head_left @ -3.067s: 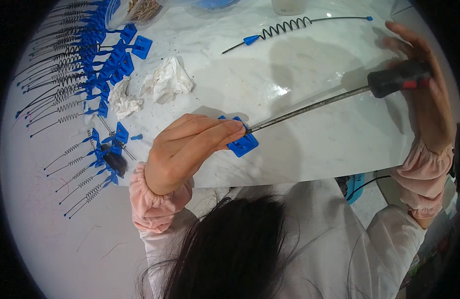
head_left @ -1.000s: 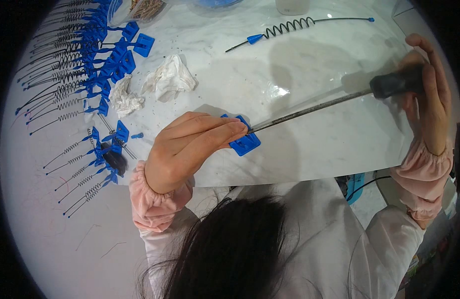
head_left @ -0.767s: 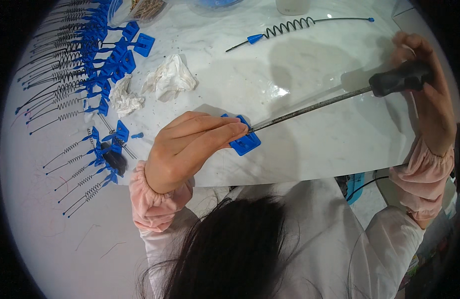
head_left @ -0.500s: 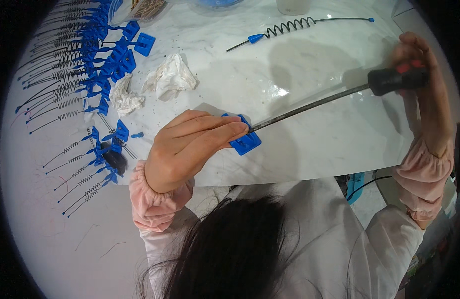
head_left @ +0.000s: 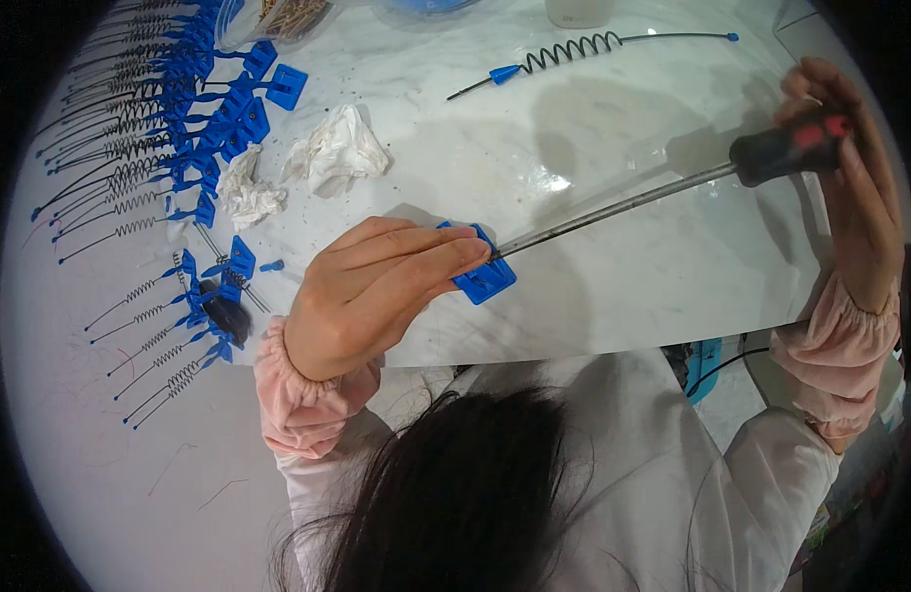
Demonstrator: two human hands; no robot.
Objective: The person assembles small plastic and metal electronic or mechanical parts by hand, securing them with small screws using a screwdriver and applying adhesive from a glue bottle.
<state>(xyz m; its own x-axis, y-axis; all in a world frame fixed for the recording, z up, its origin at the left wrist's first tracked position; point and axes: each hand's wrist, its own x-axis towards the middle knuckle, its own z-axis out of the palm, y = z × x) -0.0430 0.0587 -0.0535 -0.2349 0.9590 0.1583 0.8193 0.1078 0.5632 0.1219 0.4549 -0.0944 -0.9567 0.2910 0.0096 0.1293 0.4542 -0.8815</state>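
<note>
My left hand (head_left: 372, 286) pinches a blue square plastic base (head_left: 488, 281) just above the marble-patterned tabletop. Its fingertips cover the base's left part. Against the base, close to those fingertips, rests the tip of a long screwdriver (head_left: 623, 206); whether a screw sits under it is hidden. At the right, the screwdriver's black and red handle lies against my right hand (head_left: 855, 168), thumb on its end and fingers partly curled beyond it. Farther back lies a black coil spring rod (head_left: 574, 51) with a blue cone and a blue tip.
Many blue bases with spring rods (head_left: 194, 118) are lined up along the left side. Crumpled white tissues (head_left: 342, 153) lie between them and my left hand. A tub of screws (head_left: 293, 15) stands at the back left. The table's near edge runs in front of me.
My right hand's fingers have shifted on the handle, and the handle has turned, showing its red part differently. The left hand and the blue base have barely moved.
</note>
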